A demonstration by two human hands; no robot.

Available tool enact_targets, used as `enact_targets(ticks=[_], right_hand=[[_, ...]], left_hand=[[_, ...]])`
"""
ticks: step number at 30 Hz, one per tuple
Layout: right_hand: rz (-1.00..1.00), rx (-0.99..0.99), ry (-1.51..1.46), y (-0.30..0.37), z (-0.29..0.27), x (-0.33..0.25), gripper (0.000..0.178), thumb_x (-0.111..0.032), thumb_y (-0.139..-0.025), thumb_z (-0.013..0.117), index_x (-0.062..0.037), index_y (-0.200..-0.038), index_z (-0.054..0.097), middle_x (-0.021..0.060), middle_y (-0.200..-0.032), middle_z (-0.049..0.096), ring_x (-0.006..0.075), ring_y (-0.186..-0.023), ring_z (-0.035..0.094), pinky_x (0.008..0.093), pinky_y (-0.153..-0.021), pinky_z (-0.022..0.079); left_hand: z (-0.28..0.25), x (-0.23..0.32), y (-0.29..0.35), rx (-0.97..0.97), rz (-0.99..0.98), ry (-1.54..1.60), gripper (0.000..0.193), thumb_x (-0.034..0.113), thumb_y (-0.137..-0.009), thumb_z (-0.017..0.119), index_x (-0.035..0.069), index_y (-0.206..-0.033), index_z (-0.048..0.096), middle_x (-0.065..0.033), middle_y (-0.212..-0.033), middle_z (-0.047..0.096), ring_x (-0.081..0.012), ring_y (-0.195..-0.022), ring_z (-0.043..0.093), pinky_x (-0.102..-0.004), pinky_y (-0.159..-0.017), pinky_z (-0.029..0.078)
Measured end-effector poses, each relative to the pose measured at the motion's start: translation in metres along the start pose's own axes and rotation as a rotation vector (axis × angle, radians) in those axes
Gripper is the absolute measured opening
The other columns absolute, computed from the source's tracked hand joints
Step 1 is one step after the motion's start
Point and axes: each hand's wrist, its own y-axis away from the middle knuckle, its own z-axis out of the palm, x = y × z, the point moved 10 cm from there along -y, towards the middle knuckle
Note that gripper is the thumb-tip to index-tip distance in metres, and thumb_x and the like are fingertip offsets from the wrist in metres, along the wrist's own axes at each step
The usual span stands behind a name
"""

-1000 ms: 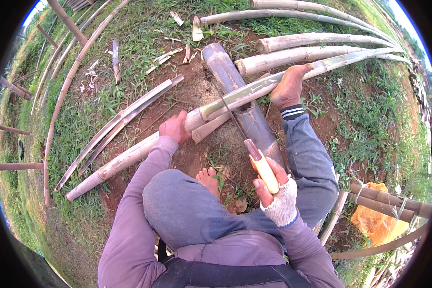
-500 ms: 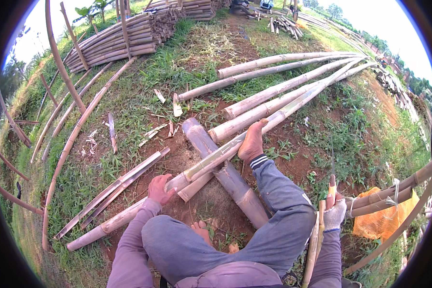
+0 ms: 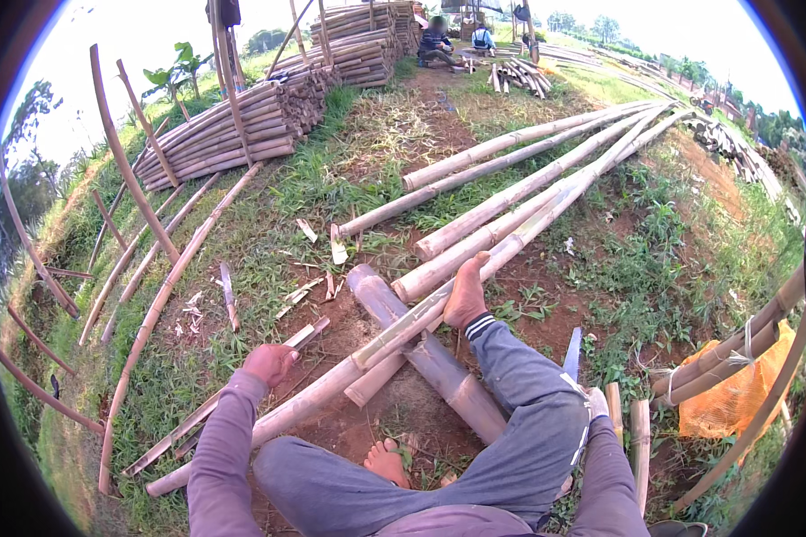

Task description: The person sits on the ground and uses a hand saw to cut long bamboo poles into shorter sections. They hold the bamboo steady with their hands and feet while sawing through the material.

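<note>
My left hand (image 3: 270, 364) is lifted off the long bamboo pole (image 3: 318, 394), its fingers curled in with nothing visible in them. In the picture it overlaps the split bamboo strips (image 3: 306, 334) lying on the ground. The pole rests across a thick bamboo log (image 3: 461, 385), and my bare foot (image 3: 466, 295) presses down on it. My right hand (image 3: 597, 404), in a white glove, is partly hidden beside my knee. It is closed on a handsaw, whose blade (image 3: 572, 353) points up past the knee; the handle is hidden.
Several bamboo poles (image 3: 501, 201) fan out ahead to the right. Stacked bamboo (image 3: 242, 125) stands far left, behind upright stakes. An orange mesh bag (image 3: 721, 389) hangs by tied poles at right. Short bamboo pieces (image 3: 639, 447) stand near my right arm. Two people (image 3: 439, 43) sit far off.
My left hand has come off the pole, moved left and curled up. The saw has dropped lower and turned, showing its blade's flat side. My view has tilted up.
</note>
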Motion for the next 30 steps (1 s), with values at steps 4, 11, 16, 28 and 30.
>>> enact_targets(ticks=[4, 11, 16, 28, 30], right_hand=[[-0.333, 0.101, 0.384, -0.002, 0.018, -0.149, 0.044, -0.036, -0.098, 0.078, 0.0038, -0.115, 0.074, 0.0209, -0.104, 0.079, 0.0318, -0.097, 0.075, 0.0450, -0.090, 0.057], [-0.468, -0.100, 0.955, 0.022, 0.140, -0.257, 0.056, -0.049, -0.097, 0.072, -0.0007, -0.126, 0.077, 0.0295, -0.125, 0.075, 0.0433, -0.125, 0.069, 0.0498, -0.109, 0.053], [-0.280, -0.170, 0.868, -0.007, 0.167, -0.214, 0.092, -0.076, -0.104, 0.047, 0.0065, -0.140, 0.067, 0.0344, -0.145, 0.062, 0.0464, -0.143, 0.056, 0.0525, -0.118, 0.045], [-0.295, -0.212, 0.956, 0.015, 0.166, -0.224, 0.093, -0.078, -0.103, 0.047, 0.0056, -0.139, 0.068, 0.0330, -0.143, 0.065, 0.0457, -0.140, 0.059, 0.0521, -0.117, 0.047], [-0.292, -0.210, 0.943, 0.016, 0.166, -0.225, 0.093, -0.078, -0.103, 0.047, 0.0058, -0.137, 0.068, 0.0331, -0.141, 0.065, 0.0459, -0.139, 0.059, 0.0520, -0.117, 0.047]], left_hand=[[0.007, 0.008, -0.017, -0.204, -0.095, -0.085, 0.042, 0.042, -0.104, 0.065, 0.022, -0.140, 0.070, -0.0149, -0.122, 0.078, -0.0381, -0.118, 0.072, -0.0515, -0.104, 0.056], [0.097, 0.031, -0.004, -0.403, 0.042, -0.149, 0.052, 0.044, -0.098, 0.070, 0.018, -0.143, 0.068, -0.0148, -0.122, 0.079, -0.0382, -0.115, 0.074, -0.0493, -0.102, 0.057], [0.127, -0.008, 0.013, -0.516, 0.003, -0.048, 0.058, 0.047, -0.097, 0.072, 0.018, -0.147, 0.066, -0.0151, -0.134, 0.075, -0.0361, -0.124, 0.071, -0.0462, -0.107, 0.055], [0.126, -0.065, 0.040, -0.505, -0.236, 0.005, 0.061, 0.054, -0.098, 0.073, 0.020, -0.148, 0.066, -0.0166, -0.139, 0.073, -0.0375, -0.131, 0.067, -0.0477, -0.114, 0.051], [0.124, -0.062, 0.040, -0.500, -0.230, 0.013, 0.062, 0.055, -0.099, 0.071, 0.021, -0.150, 0.065, -0.0167, -0.139, 0.073, -0.0375, -0.132, 0.067, -0.0478, -0.114, 0.050]])
